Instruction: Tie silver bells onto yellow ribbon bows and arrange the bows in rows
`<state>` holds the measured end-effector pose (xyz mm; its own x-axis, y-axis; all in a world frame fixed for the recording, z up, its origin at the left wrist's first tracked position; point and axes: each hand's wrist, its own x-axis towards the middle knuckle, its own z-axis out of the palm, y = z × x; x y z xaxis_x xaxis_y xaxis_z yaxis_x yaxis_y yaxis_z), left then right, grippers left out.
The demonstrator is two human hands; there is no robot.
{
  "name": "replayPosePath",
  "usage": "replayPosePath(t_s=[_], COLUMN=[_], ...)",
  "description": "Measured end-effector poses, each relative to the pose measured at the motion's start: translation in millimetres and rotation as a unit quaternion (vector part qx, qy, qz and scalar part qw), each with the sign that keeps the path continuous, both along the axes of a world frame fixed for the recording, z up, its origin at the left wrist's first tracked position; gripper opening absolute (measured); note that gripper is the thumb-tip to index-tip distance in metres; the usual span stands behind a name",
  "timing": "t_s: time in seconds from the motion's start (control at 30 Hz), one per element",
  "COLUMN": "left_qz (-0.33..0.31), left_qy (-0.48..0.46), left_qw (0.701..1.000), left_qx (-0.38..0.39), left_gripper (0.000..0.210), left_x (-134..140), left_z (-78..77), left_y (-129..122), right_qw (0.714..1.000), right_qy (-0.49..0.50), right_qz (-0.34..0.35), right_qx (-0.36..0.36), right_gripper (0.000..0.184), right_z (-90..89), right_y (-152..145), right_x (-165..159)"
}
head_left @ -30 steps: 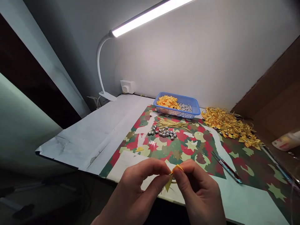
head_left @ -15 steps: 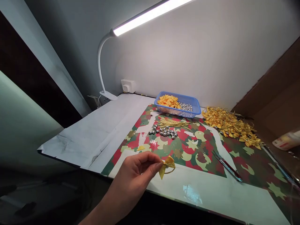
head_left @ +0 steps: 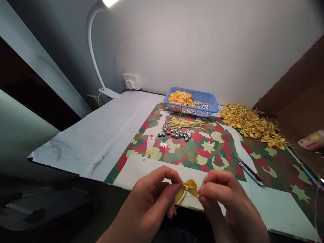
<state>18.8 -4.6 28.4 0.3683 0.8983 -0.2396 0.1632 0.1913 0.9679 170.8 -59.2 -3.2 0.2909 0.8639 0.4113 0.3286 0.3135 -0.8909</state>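
Note:
Between the thumb and forefinger of my left hand (head_left: 154, 199) is a yellow ribbon bow (head_left: 191, 186) with thin gold cord knotted round its middle. Cord ends hang below the knot. My right hand (head_left: 226, 197) is closed, its fingertips pinched together at the bow's right edge. What they pinch is hidden, and that hand is a little blurred. Both hands are over the front edge of the table. Beyond them lie several small silver bells or beads (head_left: 178, 133) and a bundle of gold cords (head_left: 186, 122).
A blue basket (head_left: 190, 91) holds yellow bows and silver pieces. Finished-looking yellow bows with cords (head_left: 250, 125) are heaped at the right. Scissors (head_left: 248, 169) lie on the patterned sheet (head_left: 197, 157). A white lamp (head_left: 92, 50) stands at the back left.
My right hand has come into view and closed at the bow's right side. My left hand still pinches the bow, now turned with its knot showing. The camera view has tilted down slightly.

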Motion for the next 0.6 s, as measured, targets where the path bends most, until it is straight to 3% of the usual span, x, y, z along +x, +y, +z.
replayPosePath(t_s=[0.2, 0.33, 0.43, 0.6], left_qz=[-0.031, -0.045, -0.049, -0.071], left_qy=[0.033, 0.004, 0.011, -0.001], left_qw=[0.991, 0.997, 0.999, 0.997], left_qx=[0.124, 0.060, 0.001, -0.027], left_gripper=[0.019, 0.013, 0.016, 0.018], left_x=[-2.3, -4.7, -6.1, -6.0], left_z=[-9.4, -12.6, -9.0, 0.0], left_y=[-0.2, 2.5, 2.8, 5.3], right_qw=[0.988, 0.994, 0.994, 0.992], right_qy=[0.008, 0.033, 0.027, 0.012], right_qz=[0.140, 0.092, 0.094, 0.112], right_qx=[-0.060, -0.050, -0.058, -0.058], right_gripper=[0.016, 0.015, 0.015, 0.014], right_z=[-3.1, -10.1, -11.0, -7.6], right_y=[14.5, 12.1, 11.4, 14.5], right_x=[12.1, 2.7, 0.9, 7.6])
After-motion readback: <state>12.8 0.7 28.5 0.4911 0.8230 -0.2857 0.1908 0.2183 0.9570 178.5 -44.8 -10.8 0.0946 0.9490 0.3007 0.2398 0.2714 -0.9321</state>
